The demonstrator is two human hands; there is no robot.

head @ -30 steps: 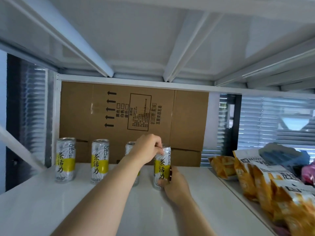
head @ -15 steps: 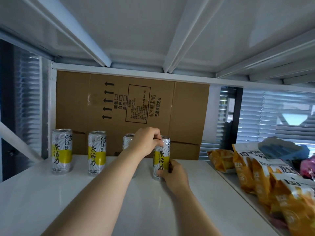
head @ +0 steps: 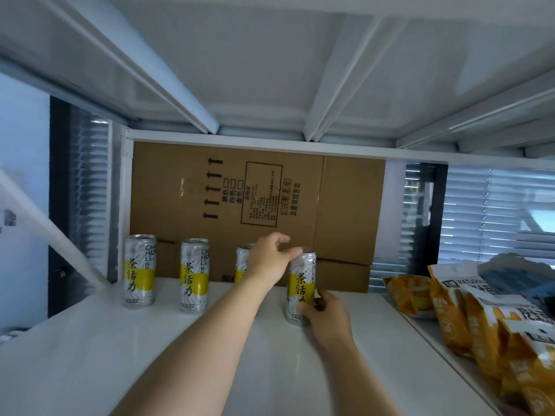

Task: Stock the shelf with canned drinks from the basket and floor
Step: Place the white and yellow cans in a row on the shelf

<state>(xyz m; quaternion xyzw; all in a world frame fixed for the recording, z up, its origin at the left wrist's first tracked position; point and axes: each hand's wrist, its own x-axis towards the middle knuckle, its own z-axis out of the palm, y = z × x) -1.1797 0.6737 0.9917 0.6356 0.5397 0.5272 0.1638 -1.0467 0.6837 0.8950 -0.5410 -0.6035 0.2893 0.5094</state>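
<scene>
While two bare hands steady it, the fourth can (head: 301,280) stands upright on a smooth white shelf (head: 90,355), at the 3 o'clock end of a row of four. All four are tall, slim metal cylinders, silver with a pale swirl pattern and a yellow band bearing black characters. From 9 o'clock the row reads first can (head: 140,270), second can (head: 194,274), third can (head: 241,262), then the held one. The third is half hidden behind the left wrist. The cans stand apart, none touching.

The right hand (head: 327,319) comes in from 5 o'clock, its grip curled round the lower part of the fourth can. The left hand (head: 267,262) sits at 10 o'clock of the can's top. Its grip is slack, fingers half bent and parted, with one fingertip touching the rim.

At 12 o'clock behind the row, one brown cardboard box (head: 186,190) spans the back of the shelf, matte and creased, printed with black arrows and a framed block of text. At 4 o'clock, glossy orange snack bags (head: 492,334) lie overlapping on an adjoining board; their number cannot be told. Overhead, the upper shelf (head: 255,70) shows a white underside braced with straight ribs. Grey slatted blinds (head: 486,211) fill the 3 o'clock background.
</scene>
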